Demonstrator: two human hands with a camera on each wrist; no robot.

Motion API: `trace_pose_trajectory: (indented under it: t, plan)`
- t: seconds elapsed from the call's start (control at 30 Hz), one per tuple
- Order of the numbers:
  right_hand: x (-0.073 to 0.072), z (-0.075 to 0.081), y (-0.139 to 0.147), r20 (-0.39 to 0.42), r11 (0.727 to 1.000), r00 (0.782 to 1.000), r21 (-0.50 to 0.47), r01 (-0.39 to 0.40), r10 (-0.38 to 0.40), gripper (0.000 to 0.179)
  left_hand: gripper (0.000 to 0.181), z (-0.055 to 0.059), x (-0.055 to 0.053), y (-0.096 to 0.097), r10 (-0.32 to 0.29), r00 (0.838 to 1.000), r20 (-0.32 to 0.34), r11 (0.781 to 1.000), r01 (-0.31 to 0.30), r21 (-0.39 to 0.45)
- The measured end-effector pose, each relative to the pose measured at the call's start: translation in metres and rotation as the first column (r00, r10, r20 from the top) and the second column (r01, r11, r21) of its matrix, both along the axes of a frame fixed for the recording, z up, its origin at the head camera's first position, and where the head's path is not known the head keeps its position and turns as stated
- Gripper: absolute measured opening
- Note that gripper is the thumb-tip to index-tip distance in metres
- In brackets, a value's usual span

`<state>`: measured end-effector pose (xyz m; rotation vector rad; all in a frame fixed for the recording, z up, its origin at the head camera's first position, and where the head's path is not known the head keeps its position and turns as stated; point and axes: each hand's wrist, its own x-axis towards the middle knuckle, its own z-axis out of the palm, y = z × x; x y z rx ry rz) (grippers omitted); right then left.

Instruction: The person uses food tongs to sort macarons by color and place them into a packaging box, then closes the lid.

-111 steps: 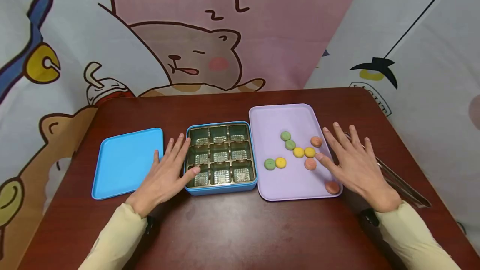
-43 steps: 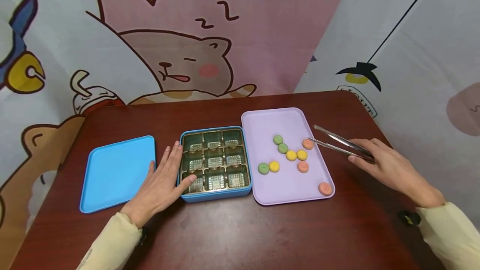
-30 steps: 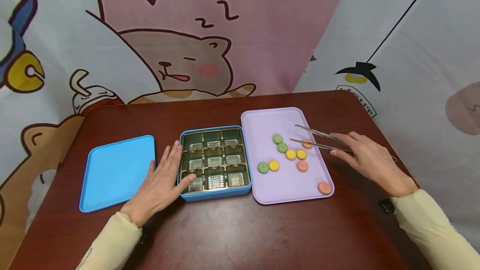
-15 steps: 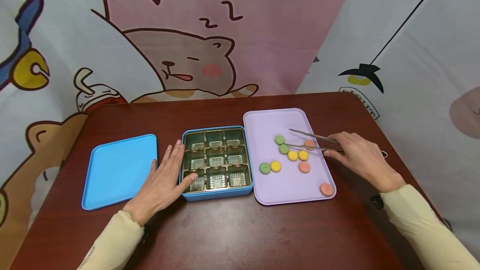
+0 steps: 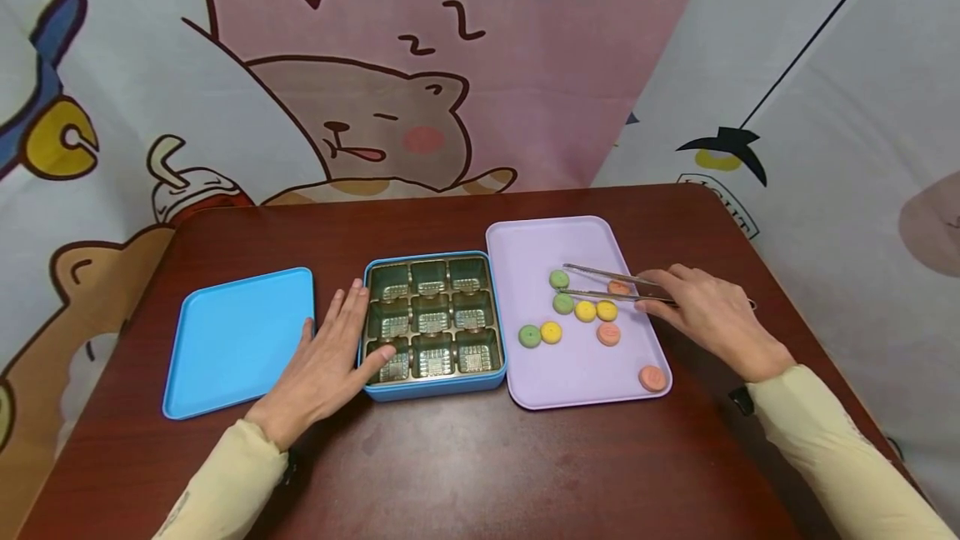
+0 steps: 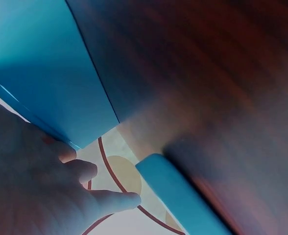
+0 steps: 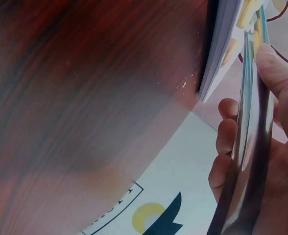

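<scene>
My right hand (image 5: 708, 319) holds metal tongs (image 7: 252, 137) between thumb and fingers. Their parted tips reach over the lilac tray (image 5: 592, 373), beside the upper green macaron-like round (image 5: 558, 279); whether they touch it I cannot tell. The lower tip is close to a second green round (image 5: 562, 304). My left hand (image 5: 318, 377) lies with straight fingers along the left side of a blue box (image 5: 442, 390), its thumb over the front-left compartment. A gold insert (image 5: 431, 317) with several empty compartments fills the box.
On the tray also lie yellow rounds (image 5: 585, 312), pink rounds (image 5: 609, 334) and another green one (image 5: 529, 336). A pink round (image 5: 652, 378) sits in the tray's near right corner. The blue lid (image 5: 240, 344) lies left of the box on the brown table (image 5: 450, 473).
My right hand has picked up the tongs and moved them left over the tray, their tips narrowing. The lower green round has shifted slightly toward me. The left hand stays by the box.
</scene>
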<state>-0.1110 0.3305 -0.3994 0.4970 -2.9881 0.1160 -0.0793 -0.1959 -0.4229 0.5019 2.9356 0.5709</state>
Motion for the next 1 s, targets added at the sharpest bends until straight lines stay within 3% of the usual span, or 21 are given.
trace_pose_trajectory:
  t: [0.27,0.5,1.0]
  plan:
    - [-0.003,-0.002,-0.006,0.016,1.000,0.999,-0.004,-0.029,0.029,0.048,0.093,0.004,0.000,-0.005,-0.016,0.999,0.039,1.000,0.016,-0.002]
    - [-0.004,-0.003,-0.008,0.008,0.999,0.999,-0.005,-0.037,0.037,0.047,0.080,0.008,-0.002,-0.013,-0.037,0.997,0.071,0.999,0.037,0.003]
    - [-0.003,-0.002,-0.009,0.023,1.000,0.999,-0.020,-0.024,0.024,0.044,0.072,0.009,-0.005,-0.012,-0.065,0.998,0.018,0.995,0.066,-0.070]
